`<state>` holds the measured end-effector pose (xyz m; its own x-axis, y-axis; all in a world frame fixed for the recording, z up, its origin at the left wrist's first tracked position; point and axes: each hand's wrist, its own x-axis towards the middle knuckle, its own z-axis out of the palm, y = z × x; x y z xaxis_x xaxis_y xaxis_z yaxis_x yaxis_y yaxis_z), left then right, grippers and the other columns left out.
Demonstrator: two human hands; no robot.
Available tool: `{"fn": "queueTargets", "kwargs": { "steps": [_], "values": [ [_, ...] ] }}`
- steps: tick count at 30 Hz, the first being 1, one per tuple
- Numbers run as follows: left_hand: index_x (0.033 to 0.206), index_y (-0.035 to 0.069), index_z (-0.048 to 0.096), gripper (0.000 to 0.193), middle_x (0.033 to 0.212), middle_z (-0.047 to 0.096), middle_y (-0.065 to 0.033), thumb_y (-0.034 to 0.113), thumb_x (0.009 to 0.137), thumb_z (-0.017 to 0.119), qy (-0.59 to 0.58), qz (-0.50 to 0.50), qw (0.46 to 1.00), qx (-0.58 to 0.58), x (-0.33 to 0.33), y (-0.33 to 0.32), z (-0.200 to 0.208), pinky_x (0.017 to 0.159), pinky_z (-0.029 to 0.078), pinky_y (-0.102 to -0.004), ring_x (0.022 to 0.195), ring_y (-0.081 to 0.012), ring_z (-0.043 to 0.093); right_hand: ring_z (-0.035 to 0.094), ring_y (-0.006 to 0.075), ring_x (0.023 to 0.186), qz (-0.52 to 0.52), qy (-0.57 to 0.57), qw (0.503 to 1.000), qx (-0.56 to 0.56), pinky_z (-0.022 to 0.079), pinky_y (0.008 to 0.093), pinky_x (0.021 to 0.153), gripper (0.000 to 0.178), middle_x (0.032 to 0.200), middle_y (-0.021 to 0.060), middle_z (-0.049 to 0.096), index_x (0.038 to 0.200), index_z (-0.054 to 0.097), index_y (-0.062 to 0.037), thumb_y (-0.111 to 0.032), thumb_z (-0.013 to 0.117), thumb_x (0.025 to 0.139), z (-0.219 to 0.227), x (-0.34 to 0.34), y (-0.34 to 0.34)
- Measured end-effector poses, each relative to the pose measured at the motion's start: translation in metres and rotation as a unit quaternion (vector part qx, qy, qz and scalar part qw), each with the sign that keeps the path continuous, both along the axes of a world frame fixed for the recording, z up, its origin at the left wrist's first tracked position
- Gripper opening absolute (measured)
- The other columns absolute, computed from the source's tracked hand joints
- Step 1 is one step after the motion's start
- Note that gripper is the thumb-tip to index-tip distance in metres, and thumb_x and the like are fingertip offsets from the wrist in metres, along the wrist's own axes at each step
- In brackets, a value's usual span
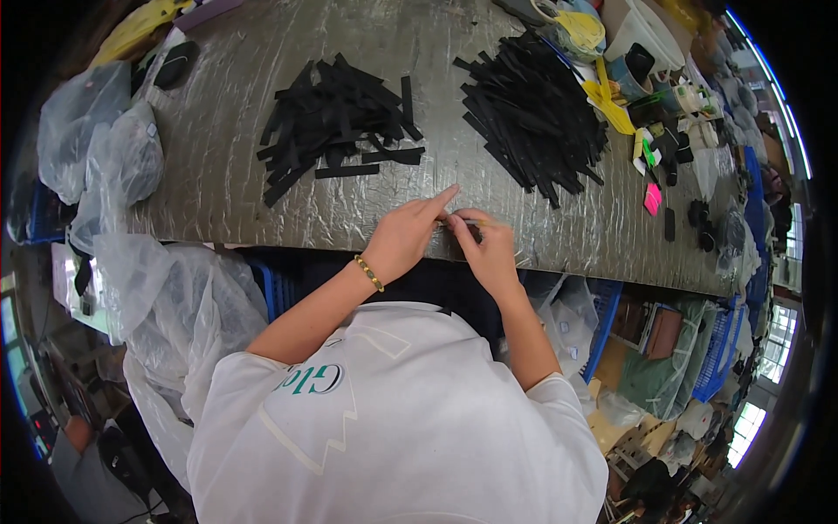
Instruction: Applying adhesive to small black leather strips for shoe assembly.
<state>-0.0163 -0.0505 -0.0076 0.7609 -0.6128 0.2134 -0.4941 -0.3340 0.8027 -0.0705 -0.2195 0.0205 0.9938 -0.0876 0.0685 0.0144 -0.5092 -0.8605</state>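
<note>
My left hand (407,230) and my right hand (490,248) meet just over the near edge of the table. Their fingertips are pressed together around something small, with a dark bit showing between them; I cannot make out what it is. The left index finger points out past it, while the right thumb and fingers are closed in a pinch. Beyond the left hand lies a loose pile of short black strips (336,118). To the right, a larger heap of black strips (534,113) lies mostly lengthwise.
Clear plastic bags (131,153) crowd the table's left edge. On the right are a yellow tool (608,98), a pink tag (652,199), cups and small black parts. Blue crates (721,349) stand below the right side of the grey table (209,188).
</note>
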Motion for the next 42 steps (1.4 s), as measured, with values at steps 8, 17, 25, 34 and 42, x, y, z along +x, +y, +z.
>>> {"fn": "queueTargets", "kwargs": {
  "steps": [8,17,25,34,42],
  "values": [
    [0.145,0.011,0.046,0.061,0.103,0.069,-0.0131,-0.002,0.086,0.059,-0.010,-0.003,1.000,-0.024,0.002,0.001,0.000,0.083,0.053,-0.0410,0.095,-0.0331,0.065,0.065,0.0325,0.087,0.021,-0.016,0.998,-0.050,0.051,0.0371,0.079,0.013,0.097,0.0162,0.065,0.105,0.064,0.0026,-0.003,0.058,0.095,0.007,-0.001,-0.011],
    [0.129,0.007,0.056,0.044,0.103,0.069,-0.0116,-0.002,0.087,0.061,-0.001,-0.004,1.000,-0.022,0.002,0.002,0.004,0.085,0.052,-0.0403,0.098,-0.0331,0.064,0.056,0.0330,0.107,0.118,-0.043,0.971,-0.203,0.043,0.0411,0.091,0.031,0.114,0.0114,0.057,0.113,0.060,-0.0046,-0.002,0.065,0.083,0.003,0.004,-0.036],
    [0.103,0.005,0.063,0.017,0.105,0.066,-0.0120,0.006,0.087,0.067,-0.090,0.014,0.995,-0.049,0.014,0.021,0.017,0.084,0.051,-0.0412,0.097,-0.0349,0.062,0.056,0.0338,0.110,0.119,-0.098,0.979,-0.130,0.043,0.0408,0.095,0.027,0.117,0.0124,0.056,0.111,0.061,-0.0046,-0.003,0.068,0.085,0.019,0.021,-0.032],
    [0.095,0.000,0.065,0.013,0.100,0.068,-0.0130,-0.004,0.083,0.068,-0.042,0.173,0.978,-0.112,0.025,0.062,0.027,0.080,0.054,-0.0339,0.092,-0.0283,0.067,0.057,0.0324,0.105,0.007,-0.091,0.933,-0.347,0.043,0.0405,0.088,0.032,0.117,0.0117,0.057,0.115,0.064,-0.0071,-0.015,0.072,0.085,-0.005,0.007,-0.039],
    [0.096,0.000,0.066,0.013,0.101,0.070,-0.0119,-0.003,0.083,0.069,-0.052,0.248,0.958,-0.132,0.027,0.068,0.036,0.081,0.054,-0.0312,0.091,-0.0239,0.067,0.057,0.0339,0.098,0.073,-0.142,0.969,-0.191,0.046,0.0390,0.086,0.029,0.111,0.0100,0.058,0.114,0.065,-0.0070,-0.006,0.070,0.085,-0.016,0.078,0.007]
  ]
}}
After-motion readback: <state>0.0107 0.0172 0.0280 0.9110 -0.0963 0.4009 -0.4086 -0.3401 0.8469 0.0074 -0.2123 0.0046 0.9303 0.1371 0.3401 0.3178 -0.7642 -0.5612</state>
